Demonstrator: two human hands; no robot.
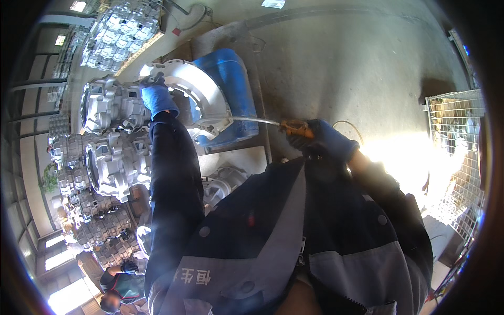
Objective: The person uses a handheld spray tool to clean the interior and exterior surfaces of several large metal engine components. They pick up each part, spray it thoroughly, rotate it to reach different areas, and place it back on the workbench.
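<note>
A silvery cast-metal ring housing (pixel 202 84) leans open-side up over a blue plastic drum (pixel 242 100). My left hand (pixel 158 98), in a blue glove with grey fingers, grips the housing's upper left rim. In my gloved right hand (pixel 332 140) is a hand tool with an orange handle (pixel 297 129) and a long thin metal shaft. The shaft reaches left, and its end meets the housing's lower right edge. What kind of tip it has cannot be made out.
Several rows of cast housings (pixel 118 163) stand on the left, with a stacked pallet of castings (pixel 123 31) at the upper left. A wire-mesh cage (pixel 455 157) stands at the right. At lower left, another person (pixel 126 283) is among the castings. A pale board (pixel 233 159) lies near the drum.
</note>
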